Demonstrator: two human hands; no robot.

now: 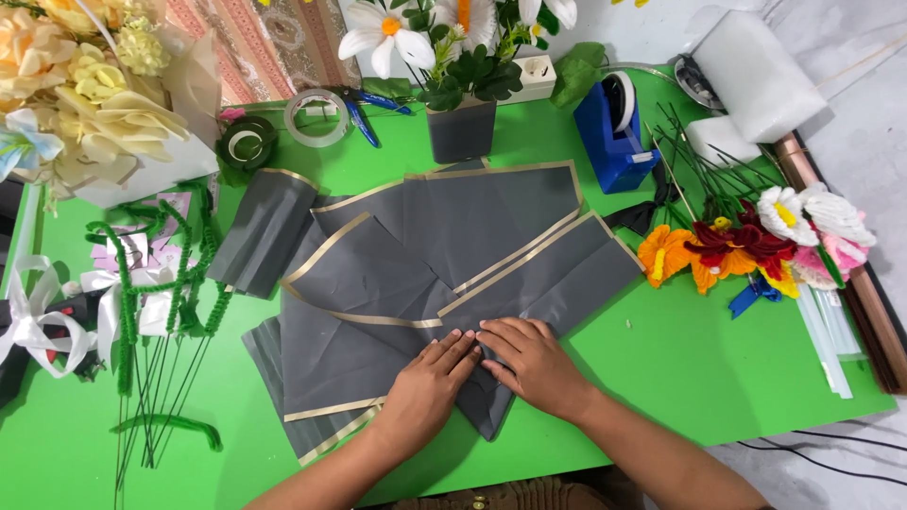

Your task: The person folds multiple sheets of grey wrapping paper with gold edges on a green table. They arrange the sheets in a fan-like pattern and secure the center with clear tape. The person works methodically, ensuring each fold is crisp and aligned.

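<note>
Hands meet at the near edge of the green table (718,378), both flat and open, gripping nothing. The left hand (425,382) and the right hand (531,364) lie side by side, fingertips touching, palms pressed down on a fan of dark grey wrapping sheets (416,274) with pale gold borders.

Several sheets are already laid out, overlapping and spreading away from the point under the palms, so the fanned layer looks largely arranged. One more grey piece (265,231) sits loosely folded to the left, slightly apart from the fan.

Nothing has been placed on the paper yet. The handmade flowers (746,246) in red, orange, white and pink lie in a bunch to the right, stems pointing toward the back of the table, well apart from the sheets. Fuzzy green stems (179,274) and thin wires rest on the left, next to white ribbon (38,321). A blue tape dispenser (612,132), a clear tape roll (316,118) and blue-handled pliers (364,113) wait at the back, near a dark vase (463,130) holding white daisies. To my eye, the wrapping is laid out but the flowers are not yet gathered into it.
</note>
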